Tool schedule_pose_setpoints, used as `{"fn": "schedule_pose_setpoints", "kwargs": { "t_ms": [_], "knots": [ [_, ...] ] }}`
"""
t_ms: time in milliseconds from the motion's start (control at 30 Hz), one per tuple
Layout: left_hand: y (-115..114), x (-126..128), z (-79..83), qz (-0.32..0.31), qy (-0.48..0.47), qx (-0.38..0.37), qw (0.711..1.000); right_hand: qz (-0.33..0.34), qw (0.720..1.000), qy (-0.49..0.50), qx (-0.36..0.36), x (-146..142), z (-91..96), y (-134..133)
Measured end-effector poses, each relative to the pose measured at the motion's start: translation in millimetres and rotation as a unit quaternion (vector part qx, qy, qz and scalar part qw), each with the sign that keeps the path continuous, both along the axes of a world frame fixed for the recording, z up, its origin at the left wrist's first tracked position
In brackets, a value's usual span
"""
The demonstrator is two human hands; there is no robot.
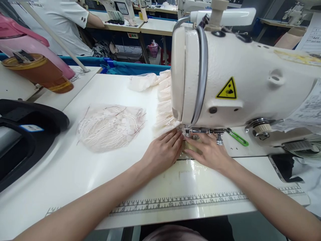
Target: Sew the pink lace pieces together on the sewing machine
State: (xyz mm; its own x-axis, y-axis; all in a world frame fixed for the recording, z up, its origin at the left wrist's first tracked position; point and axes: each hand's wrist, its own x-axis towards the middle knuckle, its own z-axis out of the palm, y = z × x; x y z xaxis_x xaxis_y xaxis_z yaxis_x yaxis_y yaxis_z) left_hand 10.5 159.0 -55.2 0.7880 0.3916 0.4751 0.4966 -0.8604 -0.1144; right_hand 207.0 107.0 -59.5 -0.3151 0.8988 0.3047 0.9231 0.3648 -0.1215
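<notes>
My left hand (163, 152) lies flat on the white table, fingers stretched toward the presser foot (188, 132) of the white sewing machine (240, 77), its fingertips on the edge of cream lace fabric (164, 107). My right hand (208, 150) rests flat beside it under the machine head, fingers extended over the needle plate. The lace strip runs away behind the needle toward the table's far side. What lies under my palms is hidden.
A heap of pale lace pieces (109, 125) lies left of my hands. A black tray (27, 134) sits at the left edge, a pink and brown bottle (37, 67) behind it. A ruler strip (180, 202) lines the front edge. Another person (65, 23) sits at the back left.
</notes>
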Motion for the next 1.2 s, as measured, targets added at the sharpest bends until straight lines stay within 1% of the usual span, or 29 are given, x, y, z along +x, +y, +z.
{"fn": "schedule_pose_setpoints", "kwargs": {
  "t_ms": [167,300,500,700,800,867,967,1067,1133,1200],
  "knots": [
    [0.9,2.0,0.1,0.001,-0.008,0.019,1.0,-0.016,1.0,-0.01,0.003,-0.9,-0.7,0.5],
    [1.3,1.7,-1.2,0.011,-0.003,0.006,1.0,-0.015,0.999,-0.026,0.023,-1.0,-2.6,1.6],
    [1.5,0.6,-1.8,0.022,0.004,-0.009,1.0,-0.005,0.995,-0.065,0.076,-1.9,-3.8,1.5],
    [1.9,0.9,0.0,0.03,0.001,-0.042,0.999,0.008,0.989,-0.059,0.135,-0.6,-3.1,2.0],
    [1.7,1.5,0.2,0.039,0.0,-0.05,0.998,-0.005,0.983,-0.057,0.177,1.5,-3.7,2.4],
    [1.9,1.8,-0.3,0.047,-0.002,-0.053,0.997,-0.02,0.98,-0.054,0.192,3.0,-4.6,2.7],
    [2.6,1.8,-1.9,0.059,0.002,-0.058,0.997,-0.027,0.979,-0.042,0.196,4.7,-5.0,3.8],
    [0.9,1.8,-2.5,0.069,0.007,-0.059,0.996,-0.013,0.981,-0.031,0.194,6.3,-3.4,4.8],
    [-2.1,2.3,0.0,0.08,0.01,-0.054,0.995,-0.002,0.983,-0.024,0.182,7.9,-2.0,4.7],
    [-4.7,2.8,6.6,0.082,0.01,-0.051,0.995,0.006,0.985,-0.017,0.172,10.2,-1.3,3.8]
  ]
}}
